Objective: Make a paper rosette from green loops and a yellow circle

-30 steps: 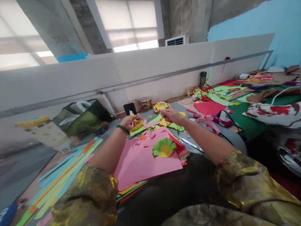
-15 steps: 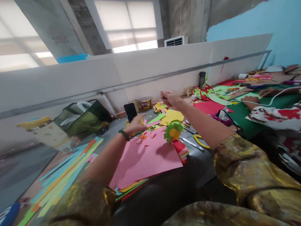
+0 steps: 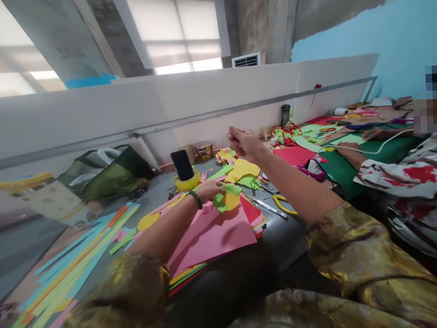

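Note:
A paper flower (image 3: 231, 201) with green petals and a yellow round centre appears above a pink paper sheet (image 3: 214, 243), and a shadow falls on the sheet below it. My left hand (image 3: 209, 190), with a dark bead bracelet, is at its left edge, the fingers closed on the green petals. Raised in front of the white partition, my right hand (image 3: 244, 143) is pinched; whatever is between its fingertips is too small to make out. Other coloured sheets lie under the pink one. A loose yellow paper circle (image 3: 148, 221) lies left of my left forearm.
Scissors with yellow handles (image 3: 285, 204) lie right of the stack. A phone (image 3: 181, 165) leans on a yellow tape roll (image 3: 187, 180). Paper strips (image 3: 78, 260), a tumbler (image 3: 58, 200) and a green bag (image 3: 109, 170) are at left. A co-worker's hands are at right.
My left hand has moved right and down onto the paper flower, which has shifted left and turned. My right hand stays raised and pinched. The view has swung slightly right.

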Available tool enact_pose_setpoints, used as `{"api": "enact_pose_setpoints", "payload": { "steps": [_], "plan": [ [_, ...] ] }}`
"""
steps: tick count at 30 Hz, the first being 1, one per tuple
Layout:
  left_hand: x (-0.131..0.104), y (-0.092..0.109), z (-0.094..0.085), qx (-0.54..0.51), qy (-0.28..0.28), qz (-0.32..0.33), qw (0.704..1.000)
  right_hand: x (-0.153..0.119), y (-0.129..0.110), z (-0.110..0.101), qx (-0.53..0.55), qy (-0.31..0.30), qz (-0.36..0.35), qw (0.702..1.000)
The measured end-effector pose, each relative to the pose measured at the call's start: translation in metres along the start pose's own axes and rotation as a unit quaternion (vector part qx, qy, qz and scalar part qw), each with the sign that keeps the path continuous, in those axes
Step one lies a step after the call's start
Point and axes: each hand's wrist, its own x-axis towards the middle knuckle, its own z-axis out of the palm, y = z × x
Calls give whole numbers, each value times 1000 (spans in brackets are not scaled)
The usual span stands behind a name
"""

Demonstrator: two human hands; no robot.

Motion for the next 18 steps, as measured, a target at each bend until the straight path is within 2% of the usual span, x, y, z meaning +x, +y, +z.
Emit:
{"api": "enact_pose_setpoints", "payload": {
  "steps": [4, 7, 9, 12, 14, 15, 16, 17, 18],
  "plan": [
    [-34, -22, -27, 61, -7, -43, 997, -15, -27, -7, 45, -32, -56, 997],
    [-57, -33, -36, 104, -5, -49, 993, -25, -48, -5, 62, -46, -78, 994],
    [-67, -32, -40, 131, 13, -28, 991, -30, -57, 2, 69, -56, -77, 993],
    [-72, -13, -40, 165, 71, 33, 983, -32, -57, 20, 74, -69, -55, 993],
    [-69, 9, -33, 175, 118, 78, 974, -30, -47, 38, 74, -74, -36, 994],
    [-66, 21, -26, 162, 149, 131, 967, -29, -41, 48, 73, -76, -25, 994],
    [-62, 33, -17, 119, 143, 177, 967, -29, -37, 59, 71, -81, -14, 994],
    [-56, 45, -7, 51, 105, 206, 971, -30, -34, 69, 70, -90, -4, 994],
    [-50, 55, 3, -16, 40, 227, 973, -31, -34, 77, 68, -100, 2, 993]
  ]
}}
